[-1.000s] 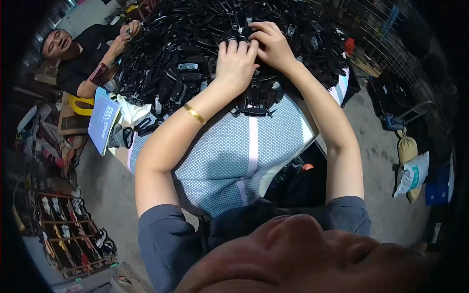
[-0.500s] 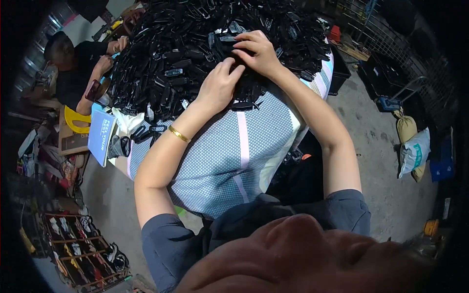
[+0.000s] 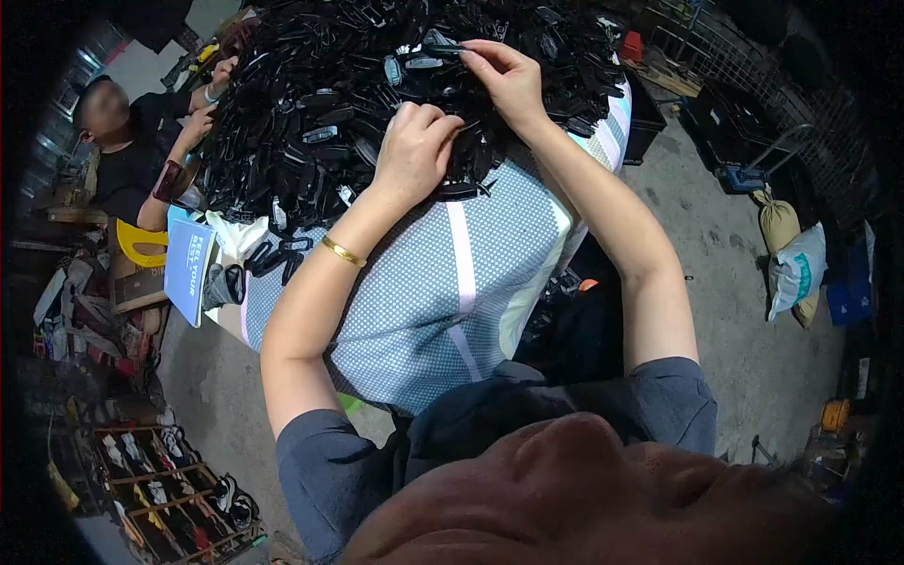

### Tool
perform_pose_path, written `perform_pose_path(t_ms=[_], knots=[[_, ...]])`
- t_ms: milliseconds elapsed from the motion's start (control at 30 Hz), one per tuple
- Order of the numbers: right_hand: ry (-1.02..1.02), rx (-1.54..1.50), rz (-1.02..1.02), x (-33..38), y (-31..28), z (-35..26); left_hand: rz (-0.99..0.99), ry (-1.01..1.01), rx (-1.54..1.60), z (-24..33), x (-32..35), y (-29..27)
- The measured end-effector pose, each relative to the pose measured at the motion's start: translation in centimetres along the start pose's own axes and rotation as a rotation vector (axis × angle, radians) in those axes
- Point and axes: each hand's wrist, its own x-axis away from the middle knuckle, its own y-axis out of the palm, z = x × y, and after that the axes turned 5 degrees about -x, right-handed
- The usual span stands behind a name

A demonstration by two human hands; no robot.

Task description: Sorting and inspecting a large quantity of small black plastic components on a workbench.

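A broad heap of small, slim black plastic pieces [image 3: 320, 104], some with shiny clear or silvery faces, covers the far part of the cloth-covered table [image 3: 405, 292]. My right hand [image 3: 515, 87] is over the heap's middle, thumb and forefinger pinched on the end of a slim black piece [image 3: 441, 48] pointing left. Nearer me and to the left, my left hand [image 3: 411, 151] rests at the heap's near edge with its fingers curled. Whatever lies under those fingertips is hidden. A gold bracelet [image 3: 344, 251] circles my left wrist.
At the far left another person [image 3: 141, 141] has both hands at the heap's edge. A blue box or booklet [image 3: 188, 268] stands at the table's left corner beside a yellow plastic piece [image 3: 139, 247]. Sacks [image 3: 799, 268] lie on the floor at the right.
My right hand has moved a little away from me and now shows a slim black piece in its pinch. My left hand has shifted slightly left, widening the gap between the hands.
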Motion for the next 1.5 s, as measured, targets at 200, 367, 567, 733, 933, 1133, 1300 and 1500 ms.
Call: perform_pose_path(t_ms=[200, 367, 567, 733, 933, 1133, 1300, 1500], knots=[[0.111, -0.003, 0.017, 1.0, -2.8, -2.2, -0.149, -0.066, -0.136, 3.2, -0.1, 0.4], [0.214, 0.262, -0.240, 2.8, -6.2, -5.9, -0.285, -0.197, -0.297, 4.1, -0.3, 0.4], [-0.224, 0.668, -0.612, 8.0, -8.6, -7.0, -0.288, -0.396, -0.140, 4.0, -0.9, 0.3], [-0.296, 0.664, -0.690, 8.3, -7.4, -6.3, -0.174, -0.366, -0.022, 3.7, -1.1, 0.5], [-0.287, 0.512, -0.467, 7.7, -7.9, -5.5, -0.148, -0.548, 0.260, 4.1, -1.7, -1.6], [0.093, 0.420, -0.306, 7.6, -5.8, -8.6, -0.300, -0.452, 0.741, 4.6, 0.4, -0.7], [0.109, 0.349, -0.389, 8.5, -4.9, -9.4, -0.137, -0.844, 1.489, 5.3, 0.1, -0.5], [0.420, 0.149, -0.311, 8.0, -4.3, -10.0, -0.080, -0.723, 1.163, 4.2, 1.0, -0.6]])
